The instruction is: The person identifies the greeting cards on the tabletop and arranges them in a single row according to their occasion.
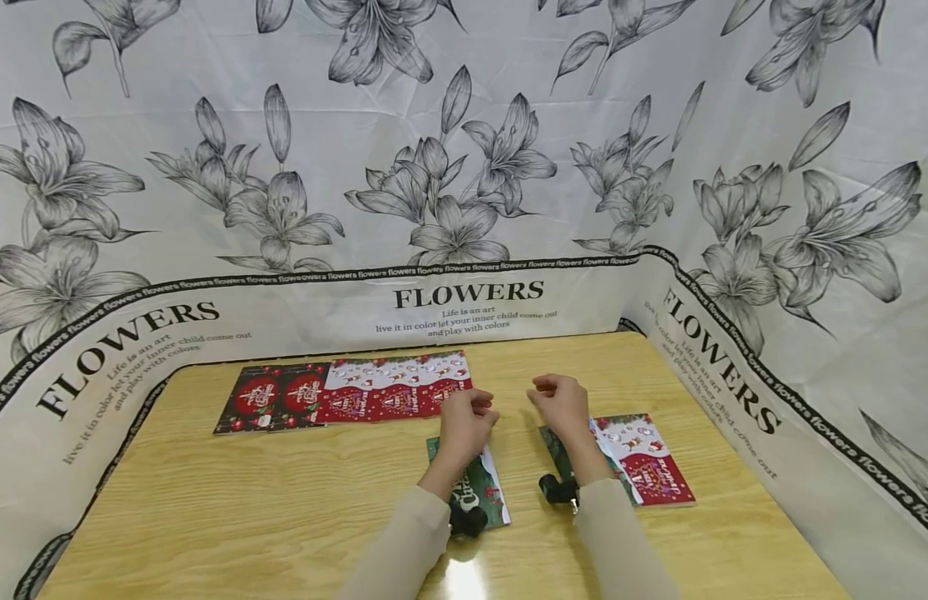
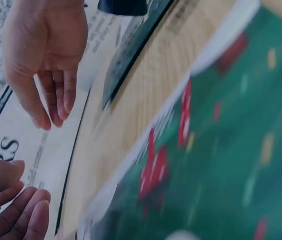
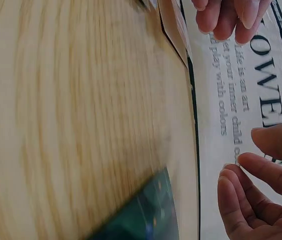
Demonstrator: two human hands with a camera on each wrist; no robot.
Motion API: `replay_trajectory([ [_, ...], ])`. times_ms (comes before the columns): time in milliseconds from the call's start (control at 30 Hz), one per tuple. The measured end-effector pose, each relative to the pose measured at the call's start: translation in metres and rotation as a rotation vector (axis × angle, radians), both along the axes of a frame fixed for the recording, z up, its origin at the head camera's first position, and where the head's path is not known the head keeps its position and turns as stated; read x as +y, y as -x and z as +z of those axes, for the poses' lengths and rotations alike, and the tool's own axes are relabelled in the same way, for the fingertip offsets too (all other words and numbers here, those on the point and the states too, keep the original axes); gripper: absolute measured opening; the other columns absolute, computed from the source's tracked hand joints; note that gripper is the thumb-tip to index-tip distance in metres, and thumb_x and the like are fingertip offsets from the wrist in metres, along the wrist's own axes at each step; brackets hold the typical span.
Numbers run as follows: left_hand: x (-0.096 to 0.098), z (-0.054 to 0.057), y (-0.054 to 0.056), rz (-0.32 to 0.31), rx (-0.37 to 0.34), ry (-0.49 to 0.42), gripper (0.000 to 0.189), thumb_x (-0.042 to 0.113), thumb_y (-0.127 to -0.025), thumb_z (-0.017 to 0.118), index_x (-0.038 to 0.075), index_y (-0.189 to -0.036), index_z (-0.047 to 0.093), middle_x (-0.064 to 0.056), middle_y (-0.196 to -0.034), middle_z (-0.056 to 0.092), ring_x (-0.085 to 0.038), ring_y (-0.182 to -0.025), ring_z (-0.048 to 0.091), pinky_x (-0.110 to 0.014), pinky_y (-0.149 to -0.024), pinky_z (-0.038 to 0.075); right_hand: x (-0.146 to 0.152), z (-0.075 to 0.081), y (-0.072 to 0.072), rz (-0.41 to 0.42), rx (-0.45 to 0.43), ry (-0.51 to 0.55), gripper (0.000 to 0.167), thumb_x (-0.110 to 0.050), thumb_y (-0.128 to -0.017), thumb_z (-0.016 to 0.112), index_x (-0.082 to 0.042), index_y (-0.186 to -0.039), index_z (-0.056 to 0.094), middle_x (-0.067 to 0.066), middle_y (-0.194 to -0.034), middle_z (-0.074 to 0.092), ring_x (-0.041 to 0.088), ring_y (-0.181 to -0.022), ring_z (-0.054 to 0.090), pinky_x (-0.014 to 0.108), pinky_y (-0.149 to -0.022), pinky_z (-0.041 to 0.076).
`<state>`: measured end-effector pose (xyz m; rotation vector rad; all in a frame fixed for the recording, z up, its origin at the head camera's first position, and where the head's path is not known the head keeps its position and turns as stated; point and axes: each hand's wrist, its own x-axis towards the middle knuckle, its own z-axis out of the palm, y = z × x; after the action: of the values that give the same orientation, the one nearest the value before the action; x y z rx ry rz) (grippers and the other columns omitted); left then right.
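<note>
My left hand (image 1: pixel 466 425) hovers over a green Christmas card (image 1: pixel 479 490), its fingers loosely bent and nothing between them. To its right, my right hand (image 1: pixel 564 408) is raised over another green card (image 1: pixel 557 450), also holding nothing. This second green card lies beside a red-and-white Christmas card (image 1: pixel 651 462), and the forearm partly hides it. In the left wrist view, the near green card (image 2: pixel 230 135) is blurred, with the left-hand fingers (image 2: pixel 13 217) relaxed at its side. Thumb and fingertips of the right hand (image 3: pixel 265 185) come close together in the right wrist view.
Along the table's back left lie black-and-red cards (image 1: pixel 283 398) and several red-and-white cards (image 1: pixel 381 396) in a row. The wooden table (image 1: pixel 268 508) is bordered by a white flower-printed cloth (image 1: pixel 464 308) behind and at the sides. Black wrist cameras (image 1: pixel 467 518) sit at both wrists.
</note>
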<state>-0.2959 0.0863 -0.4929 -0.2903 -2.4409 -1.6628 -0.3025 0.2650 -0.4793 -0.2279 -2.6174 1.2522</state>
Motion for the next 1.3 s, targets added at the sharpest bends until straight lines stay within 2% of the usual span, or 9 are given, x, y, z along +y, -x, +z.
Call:
replay_trajectory([
  [167, 0.026, 0.0, -0.009, -0.061, -0.028, 0.005, 0.019, -0.002, -0.088, 0.081, -0.002, -0.107, 0.079, -0.012, -0.098, 0.076, -0.015, -0.079, 0.072, -0.026, -0.071, 0.059, 0.025, 0.003, -0.006, -0.061, -0.011, -0.035, 0.03, -0.012, -0.098, 0.071, 0.007, -0.122, 0.073, 0.023, -0.111, 0.073, 0.039, -0.104, 0.068, 0.053, -0.088, 0.056],
  [367, 0.058, 0.004, -0.019, -0.152, -0.058, -0.028, 0.02, -0.002, -0.089, 0.081, -0.001, -0.109, 0.078, -0.015, -0.101, 0.076, -0.011, -0.078, 0.07, -0.023, -0.07, 0.058, 0.052, 0.008, -0.016, -0.125, -0.027, -0.054, 0.031, -0.012, -0.098, 0.07, 0.009, -0.122, 0.072, 0.026, -0.112, 0.072, 0.042, -0.106, 0.067, 0.055, -0.091, 0.053],
  [567, 0.085, 0.003, -0.025, -0.194, -0.043, -0.008, 0.022, -0.003, -0.087, 0.082, -0.002, -0.108, 0.078, -0.011, -0.093, 0.075, -0.007, -0.075, 0.069, -0.02, -0.068, 0.056, 0.075, 0.007, -0.024, -0.157, -0.037, -0.079, 0.032, -0.012, -0.097, 0.07, 0.01, -0.12, 0.071, 0.027, -0.111, 0.072, 0.044, -0.103, 0.067, 0.056, -0.091, 0.052],
  [767, 0.104, -0.002, -0.029, -0.239, -0.048, 0.003, 0.023, -0.003, -0.087, 0.082, -0.004, -0.11, 0.078, -0.011, -0.093, 0.076, -0.006, -0.075, 0.068, -0.019, -0.069, 0.055, 0.093, 0.002, -0.029, -0.187, -0.017, -0.145, 0.031, -0.011, -0.092, 0.072, 0.011, -0.112, 0.073, 0.025, -0.103, 0.075, 0.043, -0.096, 0.069, 0.054, -0.088, 0.051],
  [933, 0.117, -0.006, -0.032, -0.246, -0.027, 0.009, 0.024, -0.005, -0.084, 0.083, -0.004, -0.108, 0.078, -0.01, -0.091, 0.076, -0.003, -0.073, 0.065, -0.017, -0.068, 0.053, 0.106, -0.002, -0.033, -0.223, -0.023, -0.159, 0.031, -0.012, -0.091, 0.072, 0.011, -0.111, 0.074, 0.026, -0.105, 0.075, 0.045, -0.1, 0.066, 0.054, -0.089, 0.05],
  [1100, 0.127, -0.008, -0.033, -0.242, 0.008, 0.077, 0.026, 0.0, -0.083, 0.085, 0.0, -0.108, 0.081, -0.009, -0.091, 0.076, -0.01, -0.078, 0.066, -0.017, -0.069, 0.049, 0.114, -0.004, -0.038, -0.268, -0.056, -0.16, 0.032, -0.012, -0.089, 0.072, 0.011, -0.113, 0.073, 0.029, -0.111, 0.073, 0.047, -0.105, 0.063, 0.056, -0.093, 0.048],
  [1167, 0.13, -0.008, -0.034, -0.246, -0.005, 0.107, 0.026, 0.004, -0.084, 0.086, 0.003, -0.11, 0.082, -0.007, -0.094, 0.075, -0.012, -0.082, 0.065, -0.018, -0.07, 0.047, 0.116, -0.005, -0.039, -0.277, -0.07, -0.161, 0.033, -0.012, -0.09, 0.072, 0.012, -0.114, 0.072, 0.029, -0.112, 0.072, 0.048, -0.106, 0.062, 0.057, -0.094, 0.047],
  [1300, 0.137, -0.005, -0.036, -0.261, -0.039, 0.119, 0.027, 0.007, -0.086, 0.086, 0.005, -0.113, 0.082, -0.006, -0.093, 0.073, -0.01, -0.079, 0.061, -0.019, -0.068, 0.046, 0.122, -0.004, -0.042, -0.274, -0.083, -0.162, 0.035, -0.012, -0.09, 0.073, 0.013, -0.115, 0.071, 0.029, -0.112, 0.072, 0.048, -0.107, 0.061, 0.058, -0.095, 0.047],
])
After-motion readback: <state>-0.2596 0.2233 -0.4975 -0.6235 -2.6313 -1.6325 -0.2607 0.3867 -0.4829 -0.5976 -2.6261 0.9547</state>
